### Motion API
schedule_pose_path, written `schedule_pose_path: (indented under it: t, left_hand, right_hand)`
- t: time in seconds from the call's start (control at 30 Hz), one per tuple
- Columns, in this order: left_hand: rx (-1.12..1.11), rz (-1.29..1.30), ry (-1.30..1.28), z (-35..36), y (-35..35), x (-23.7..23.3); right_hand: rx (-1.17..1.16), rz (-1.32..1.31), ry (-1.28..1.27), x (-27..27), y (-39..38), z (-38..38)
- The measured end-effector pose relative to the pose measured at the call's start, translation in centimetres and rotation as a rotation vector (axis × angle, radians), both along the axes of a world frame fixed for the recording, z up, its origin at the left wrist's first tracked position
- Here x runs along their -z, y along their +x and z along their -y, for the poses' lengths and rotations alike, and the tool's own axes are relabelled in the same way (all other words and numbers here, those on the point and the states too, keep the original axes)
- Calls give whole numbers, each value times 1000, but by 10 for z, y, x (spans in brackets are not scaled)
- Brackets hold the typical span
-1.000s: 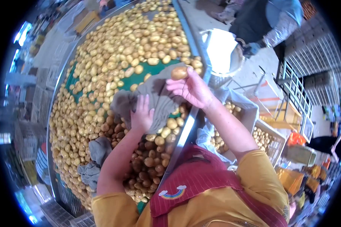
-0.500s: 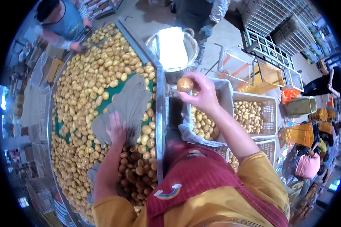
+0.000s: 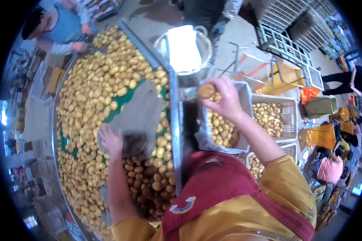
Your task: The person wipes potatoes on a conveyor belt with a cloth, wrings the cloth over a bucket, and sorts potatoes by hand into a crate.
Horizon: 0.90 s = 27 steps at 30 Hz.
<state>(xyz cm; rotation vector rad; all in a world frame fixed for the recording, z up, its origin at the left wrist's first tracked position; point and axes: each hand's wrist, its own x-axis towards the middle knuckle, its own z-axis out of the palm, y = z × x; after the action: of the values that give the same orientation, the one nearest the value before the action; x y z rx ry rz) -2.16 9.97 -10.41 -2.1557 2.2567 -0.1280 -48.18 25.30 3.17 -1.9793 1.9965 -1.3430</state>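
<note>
Near the bin (image 3: 246, 108), right hand (image 3: 227, 98) pinches a potato (image 3: 206, 91), likely firm, best held mid-body; left hand (image 3: 111, 139) open on cloth (image 3: 137, 107).

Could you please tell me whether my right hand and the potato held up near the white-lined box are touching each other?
Touching. The head view shows the right hand holding the potato, its thumb and fingers meeting the potato's edge.

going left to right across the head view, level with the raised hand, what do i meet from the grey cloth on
Grey cloth, table's metal rail, held potato, right hand, mesh crate of potatoes, orange bag, person in black
</note>
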Motion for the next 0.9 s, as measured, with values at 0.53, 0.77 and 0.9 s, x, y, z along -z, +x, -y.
schedule_pose_path:
  t: [0.53,0.77,0.9]
  left_hand:
    - [-39,-530,407,-82,2,-132]
    - [204,-622,725,-119,-25,-150]
    - [575,-722,526,-116,-54,-181]
  right_hand:
    - [145,-140,514,93,-175,-87]
    - [60,-364,755,74,-130,-56]
    - [-849,-120,340,-12,80,84]
